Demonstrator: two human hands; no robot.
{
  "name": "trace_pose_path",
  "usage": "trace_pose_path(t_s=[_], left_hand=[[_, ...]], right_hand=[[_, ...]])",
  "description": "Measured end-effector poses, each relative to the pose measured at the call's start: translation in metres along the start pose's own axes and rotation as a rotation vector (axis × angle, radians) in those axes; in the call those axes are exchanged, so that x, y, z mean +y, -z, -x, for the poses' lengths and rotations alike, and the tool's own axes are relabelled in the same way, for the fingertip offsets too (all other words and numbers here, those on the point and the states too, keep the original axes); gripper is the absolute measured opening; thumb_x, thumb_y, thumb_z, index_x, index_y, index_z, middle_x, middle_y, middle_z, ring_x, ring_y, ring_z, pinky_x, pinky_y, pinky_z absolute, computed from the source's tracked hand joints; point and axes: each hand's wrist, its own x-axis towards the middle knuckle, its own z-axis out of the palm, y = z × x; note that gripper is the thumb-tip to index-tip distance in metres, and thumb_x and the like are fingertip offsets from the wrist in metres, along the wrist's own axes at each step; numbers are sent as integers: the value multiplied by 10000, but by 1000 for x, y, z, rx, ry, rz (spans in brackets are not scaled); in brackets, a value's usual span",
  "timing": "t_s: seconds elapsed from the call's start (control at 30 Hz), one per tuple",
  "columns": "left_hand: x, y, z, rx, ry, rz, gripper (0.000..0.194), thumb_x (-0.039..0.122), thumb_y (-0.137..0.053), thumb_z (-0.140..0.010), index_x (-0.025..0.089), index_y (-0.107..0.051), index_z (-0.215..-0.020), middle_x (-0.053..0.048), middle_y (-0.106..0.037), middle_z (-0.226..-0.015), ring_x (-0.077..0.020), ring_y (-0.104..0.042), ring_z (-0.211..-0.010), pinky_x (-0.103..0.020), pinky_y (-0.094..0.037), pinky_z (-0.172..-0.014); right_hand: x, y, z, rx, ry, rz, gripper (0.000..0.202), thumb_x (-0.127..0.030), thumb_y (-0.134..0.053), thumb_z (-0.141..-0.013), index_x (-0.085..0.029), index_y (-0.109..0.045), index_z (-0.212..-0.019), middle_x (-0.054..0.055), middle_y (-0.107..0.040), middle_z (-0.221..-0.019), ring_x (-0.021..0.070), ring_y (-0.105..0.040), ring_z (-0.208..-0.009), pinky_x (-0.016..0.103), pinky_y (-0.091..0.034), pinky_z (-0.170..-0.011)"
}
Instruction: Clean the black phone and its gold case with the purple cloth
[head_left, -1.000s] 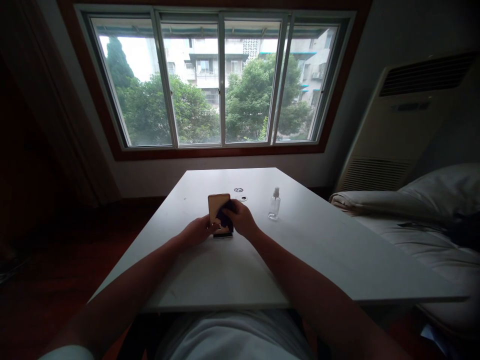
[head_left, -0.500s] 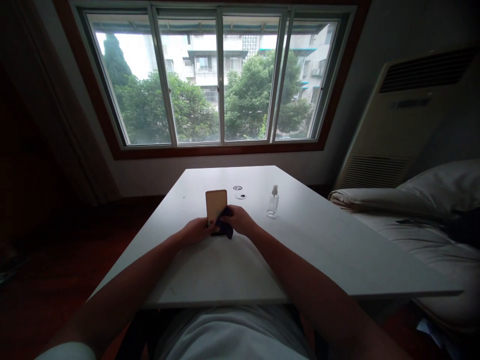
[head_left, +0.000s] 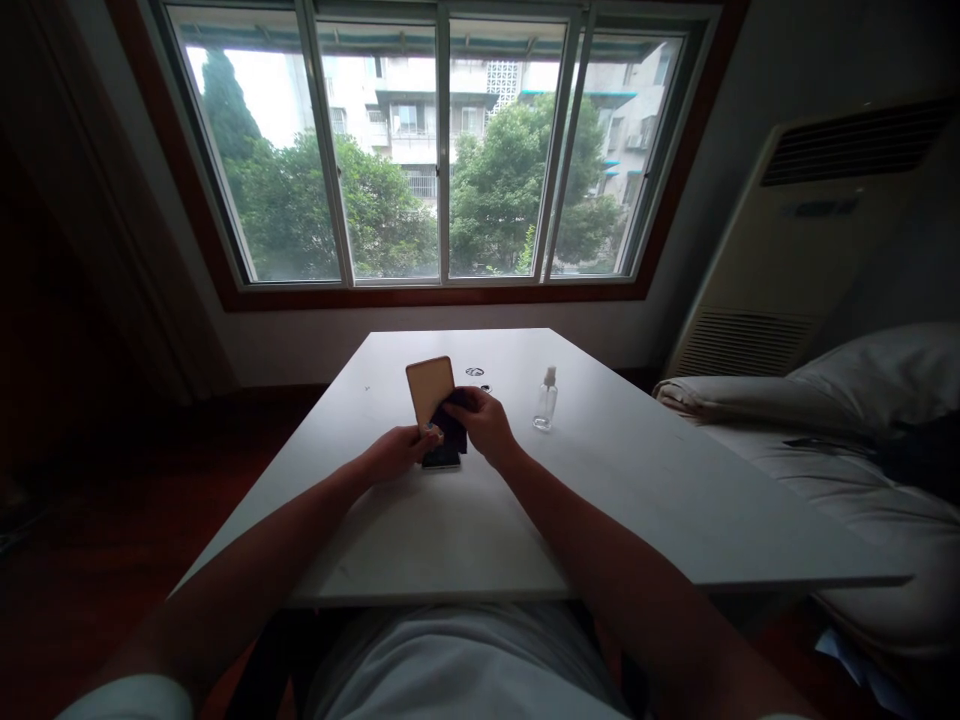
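Note:
My left hand [head_left: 401,452] is closed on the lower left edge of a tan phone case [head_left: 430,385], held tilted above the table. My right hand [head_left: 484,418] pinches a dark cloth [head_left: 453,425] and presses it against the lower right part of the case. Below both hands, a dark-faced phone [head_left: 442,461] lies on the white table [head_left: 622,500], its upper part hidden by the cloth and the case. A small colourful patch shows by my left thumb, too small to name.
To the right of my hands a clear spray bottle [head_left: 545,402] stands upright. Round black-and-white markings [head_left: 475,372] show on the tabletop behind the case. A couch [head_left: 765,450] borders the right side, and a window [head_left: 442,150] is ahead.
The case has risen slightly and tilted to the left. My right hand and the cloth have moved up a little, uncovering more of the phone beneath.

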Motion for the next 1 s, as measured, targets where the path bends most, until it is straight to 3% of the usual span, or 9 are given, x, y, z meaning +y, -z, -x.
trace_pose_path(t_s=[0.2,0.37,0.57,0.8,1.0], left_hand=[[-1,4,1,0,-4,-75,512,656,-504,-918,202,-711,-804,-40,-662,-666,-190,-577,-595,-282,-390,-563],[-1,7,1,-66,29,-203,503,633,-479,-941,203,-737,-989,-71,-742,-874,-233,-659,-761,-284,-436,-636],[-4,7,-2,-98,49,-355,409,544,-522,-932,226,-704,-1115,-88,-755,-1038,-285,-691,-881,-313,-460,-708],[-4,9,0,-120,50,-349,465,568,-485,-947,237,-673,-1213,-94,-745,-1123,-304,-695,-974,-327,-494,-775],[-3,8,1,-93,40,-385,423,566,-490,-946,241,-683,-1136,-81,-757,-1082,-301,-700,-943,-334,-493,-761]], right_hand=[[-18,-4,3,49,90,6,371,-317,-799,-720,-210,-691,-1059,45,-751,-1036,221,-702,-998,400,-568,-947],[-22,-1,0,103,124,47,391,-358,-802,-738,-216,-692,-1085,39,-749,-1038,206,-703,-954,363,-587,-887],[-11,1,0,27,91,124,356,-318,-783,-753,-214,-695,-1081,36,-755,-1034,208,-705,-948,367,-579,-896],[-12,7,-4,-82,55,199,269,-330,-746,-773,-188,-695,-996,42,-755,-948,207,-705,-862,329,-577,-771],[12,16,-4,-229,-45,408,209,-227,-745,-711,-189,-744,-916,29,-765,-897,206,-699,-811,323,-563,-766]])
